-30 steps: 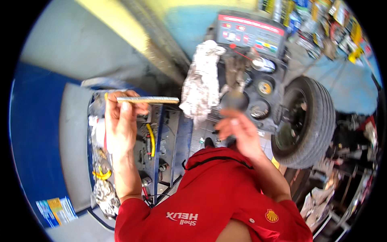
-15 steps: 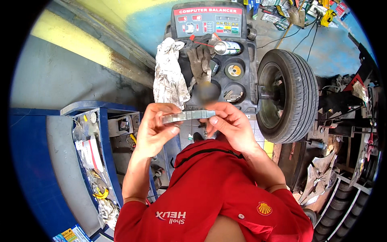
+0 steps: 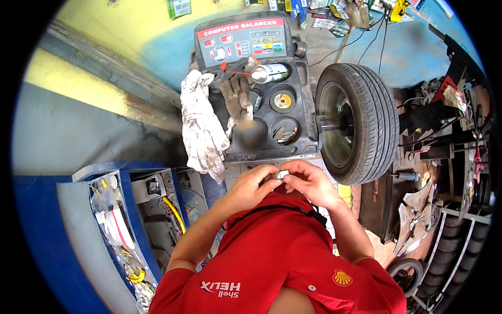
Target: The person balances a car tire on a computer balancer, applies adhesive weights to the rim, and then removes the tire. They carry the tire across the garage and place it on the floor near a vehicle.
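Observation:
In front of my waist, my left hand and my right hand come together with bent, pinching fingers. Between the fingertips a short silvery end of a wheel weight strip shows; my fingers hide the rest of it. Just beyond the hands stands a wheel balancer with a black tray top. One round tray cup holds several loose wheel weights. Mounted on the balancer's right side is a tyred wheel.
On the tray lie a grey work glove, a spray can and a round disc. A stained white rag hangs at its left edge. Blue shelving stands left. Metal parts and stacked tyres crowd the right.
Both hands have drawn closer together and nearer my body. The strip, stretched out between them before, is now mostly covered by fingers. The view has shifted, so the balancer sits further left.

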`<state>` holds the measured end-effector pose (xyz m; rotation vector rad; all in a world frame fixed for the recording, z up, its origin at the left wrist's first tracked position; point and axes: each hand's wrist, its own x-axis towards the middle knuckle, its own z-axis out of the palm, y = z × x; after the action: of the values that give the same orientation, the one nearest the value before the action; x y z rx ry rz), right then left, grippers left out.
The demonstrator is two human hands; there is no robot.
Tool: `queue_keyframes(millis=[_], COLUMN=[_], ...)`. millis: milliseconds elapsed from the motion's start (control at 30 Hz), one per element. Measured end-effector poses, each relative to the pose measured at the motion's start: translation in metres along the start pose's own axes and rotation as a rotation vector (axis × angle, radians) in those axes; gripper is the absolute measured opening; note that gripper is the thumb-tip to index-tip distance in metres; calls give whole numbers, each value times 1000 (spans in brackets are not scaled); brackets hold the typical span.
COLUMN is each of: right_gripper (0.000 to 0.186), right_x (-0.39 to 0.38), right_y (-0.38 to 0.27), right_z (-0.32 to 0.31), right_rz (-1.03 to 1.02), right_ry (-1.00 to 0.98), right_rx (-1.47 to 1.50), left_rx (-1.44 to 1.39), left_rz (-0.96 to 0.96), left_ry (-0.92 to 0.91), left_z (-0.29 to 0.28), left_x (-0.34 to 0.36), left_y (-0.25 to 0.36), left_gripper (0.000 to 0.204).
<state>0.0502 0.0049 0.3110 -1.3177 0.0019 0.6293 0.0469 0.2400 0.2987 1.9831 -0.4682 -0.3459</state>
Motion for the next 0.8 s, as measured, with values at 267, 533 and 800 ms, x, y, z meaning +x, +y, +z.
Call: queue_keyframes(millis=[267,533,800], right_gripper=[65,102,116], right_x=[-69,-60,-24], right_y=[9,62,12], right_z=[-298,-369,-365], right_rz=[-279,81,295], right_ry=[1444,1259,1376], right_rx=[-603,-552,-799], left_rx=[-25,-166,-171], left_rz=[-12,-190,-226], left_ry=[-18,-27,17], left_z=[14,11,10], left_x=[11,11,-1], left_y=[-8,-24,-36], left_gripper=[27,24,21])
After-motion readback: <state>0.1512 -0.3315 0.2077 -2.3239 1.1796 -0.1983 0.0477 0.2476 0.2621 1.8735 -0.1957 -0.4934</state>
